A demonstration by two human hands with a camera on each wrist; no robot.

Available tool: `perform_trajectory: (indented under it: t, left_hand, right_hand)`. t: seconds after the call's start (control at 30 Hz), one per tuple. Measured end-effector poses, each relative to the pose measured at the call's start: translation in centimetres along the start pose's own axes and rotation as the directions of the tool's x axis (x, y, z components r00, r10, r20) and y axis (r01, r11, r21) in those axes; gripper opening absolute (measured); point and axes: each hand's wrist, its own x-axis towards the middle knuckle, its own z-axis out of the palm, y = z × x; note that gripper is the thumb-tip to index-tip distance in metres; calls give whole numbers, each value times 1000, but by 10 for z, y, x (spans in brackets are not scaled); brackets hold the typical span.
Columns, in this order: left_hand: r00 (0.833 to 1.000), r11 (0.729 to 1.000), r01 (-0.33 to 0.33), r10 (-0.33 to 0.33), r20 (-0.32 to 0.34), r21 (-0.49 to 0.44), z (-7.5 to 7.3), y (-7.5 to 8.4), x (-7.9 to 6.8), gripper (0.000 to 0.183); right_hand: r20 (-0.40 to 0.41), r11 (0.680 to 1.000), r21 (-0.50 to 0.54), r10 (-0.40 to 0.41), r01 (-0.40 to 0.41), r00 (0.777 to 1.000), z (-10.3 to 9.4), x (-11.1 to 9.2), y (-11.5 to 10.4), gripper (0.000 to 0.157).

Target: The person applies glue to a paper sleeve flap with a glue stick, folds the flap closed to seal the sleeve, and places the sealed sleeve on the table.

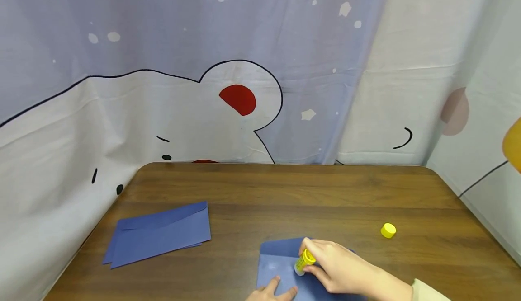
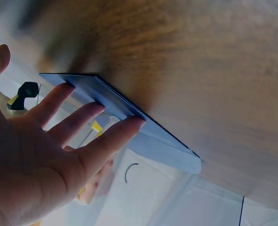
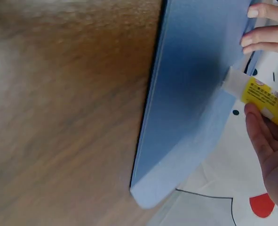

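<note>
The blue envelope (image 1: 281, 265) is plain matte paper, flap folded out on its far side, with a pale patch near the left edge. Left hand (image 1: 266, 294) has its fingers spread, tips resting on the envelope. Right hand (image 1: 335, 269) is pinching a yellow glue stick (image 1: 303, 263) with dark print, tilted, whitish end down at the envelope. Yellow cap (image 1: 388, 230) sits off to the envelope's right, a couple more envelopes (image 1: 163, 235) overlapping to its left.
</note>
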Motion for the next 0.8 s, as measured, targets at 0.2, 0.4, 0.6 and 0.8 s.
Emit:
perform_trajectory:
  t: [0.2,0.4,0.6,0.8]
  left_hand:
    - [1000,1000,-14,13,15,23,0,-1,1,40]
    - [995,989,-94,96,-14,116,1,-3,-1,43]
    - [970,947,-184,218,-107,263,3,-3,-3,42]
    - [994,986,-106,107,-3,127,2,2,0,46]
  right_hand:
    - [34,1000,-3,26,-25,999,-14,-6,3,30]
    - [36,1000,5,-7,7,999,-5,10,4,27]
    - [63,998,-28,-58,60,996,12,42,-1,27]
    - [102,996,-10,-86,87,991,26,63,-6,24]
